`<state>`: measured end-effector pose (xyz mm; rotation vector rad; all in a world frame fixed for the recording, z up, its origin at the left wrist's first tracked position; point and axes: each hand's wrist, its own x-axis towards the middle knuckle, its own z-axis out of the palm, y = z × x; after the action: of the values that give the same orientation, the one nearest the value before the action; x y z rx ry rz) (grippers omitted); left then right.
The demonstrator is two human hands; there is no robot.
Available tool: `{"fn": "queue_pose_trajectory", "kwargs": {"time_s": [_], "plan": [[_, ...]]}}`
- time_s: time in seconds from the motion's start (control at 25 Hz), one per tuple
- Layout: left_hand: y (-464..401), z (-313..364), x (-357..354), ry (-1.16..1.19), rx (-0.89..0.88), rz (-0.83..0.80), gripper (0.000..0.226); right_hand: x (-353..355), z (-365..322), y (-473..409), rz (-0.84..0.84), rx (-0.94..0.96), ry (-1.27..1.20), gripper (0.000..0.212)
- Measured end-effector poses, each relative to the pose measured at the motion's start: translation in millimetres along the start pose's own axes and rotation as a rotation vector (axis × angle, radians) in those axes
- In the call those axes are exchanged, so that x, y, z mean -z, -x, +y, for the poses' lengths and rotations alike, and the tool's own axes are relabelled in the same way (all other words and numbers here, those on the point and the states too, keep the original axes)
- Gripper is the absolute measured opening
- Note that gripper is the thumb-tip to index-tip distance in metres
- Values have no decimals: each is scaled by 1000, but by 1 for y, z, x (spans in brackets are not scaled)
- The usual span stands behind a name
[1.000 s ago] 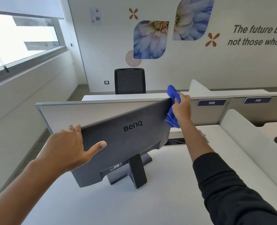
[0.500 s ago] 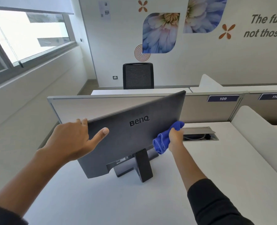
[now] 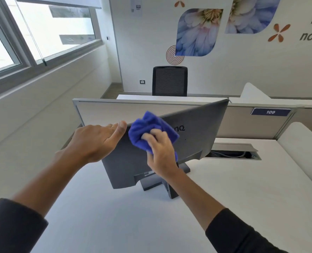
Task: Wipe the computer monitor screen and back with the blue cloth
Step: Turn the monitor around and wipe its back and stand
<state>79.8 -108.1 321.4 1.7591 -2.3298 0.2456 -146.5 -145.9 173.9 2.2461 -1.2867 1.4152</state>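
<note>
A dark grey BenQ monitor (image 3: 202, 132) stands on its stand on the white desk (image 3: 224, 194), its back turned toward me and its screen hidden. My left hand (image 3: 96, 141) grips the monitor's upper left corner, thumb on the back panel. My right hand (image 3: 160, 152) presses a bunched blue cloth (image 3: 147, 130) against the upper middle of the back, covering part of the logo.
A grey partition (image 3: 129, 110) runs behind the monitor, with a label reading 109 (image 3: 270, 112). An open cable hatch (image 3: 233, 152) lies in the desk to the right. A black chair (image 3: 169, 81) stands beyond, and a white divider (image 3: 301, 143) is at the right.
My right hand has carried the cloth from the monitor's right edge down its lower right, then left and up onto the middle of the back. My left hand stays on the left corner.
</note>
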Motion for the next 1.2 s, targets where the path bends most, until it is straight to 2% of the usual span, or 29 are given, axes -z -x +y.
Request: {"fn": "queue_pose_trajectory", "kwargs": {"time_s": [0.08,0.12,0.16,0.28,0.32,0.36,0.4,0.44,0.48,0.52,0.6,0.64,0.68,0.8,0.96,1.04,1.12,1.2], "plan": [[2,-2,1,27,7,-10,108,3,9,24,-114,167,70,34],[2,-2,3,43,7,-20,113,10,20,29,-111,176,99,34],[3,-2,6,59,9,-33,121,17,33,30,-57,98,110,33],[4,2,13,78,16,-63,140,31,56,17,202,-385,68,38],[4,1,13,72,22,-73,140,28,53,13,217,-408,63,38],[3,-1,12,68,28,-92,137,22,45,13,163,-306,77,37],[2,-4,11,68,28,-110,128,16,36,18,64,-122,90,34],[1,-7,9,70,25,-122,115,13,30,26,-49,60,97,33],[1,-10,9,77,24,-133,102,12,28,32,-117,160,106,33],[0,-12,8,93,25,-140,92,14,29,32,-113,150,99,32],[-2,-12,8,126,34,-130,89,12,24,21,58,-105,54,35],[-3,-13,8,143,35,-130,97,9,15,10,136,-203,37,38],[-4,-13,9,158,36,-144,109,3,3,0,164,-206,38,41],[-5,-16,15,235,81,-210,132,-20,-38,-16,53,49,81,45],[-4,-20,19,350,147,-230,155,-43,-62,0,-3,110,121,46],[-6,-17,19,355,145,-232,151,-53,-62,18,-54,208,172,46],[-7,-12,22,338,135,-226,129,-63,-61,46,-253,370,224,43],[-6,-10,23,321,126,-233,122,-69,-57,81,-589,497,312,31]]}}
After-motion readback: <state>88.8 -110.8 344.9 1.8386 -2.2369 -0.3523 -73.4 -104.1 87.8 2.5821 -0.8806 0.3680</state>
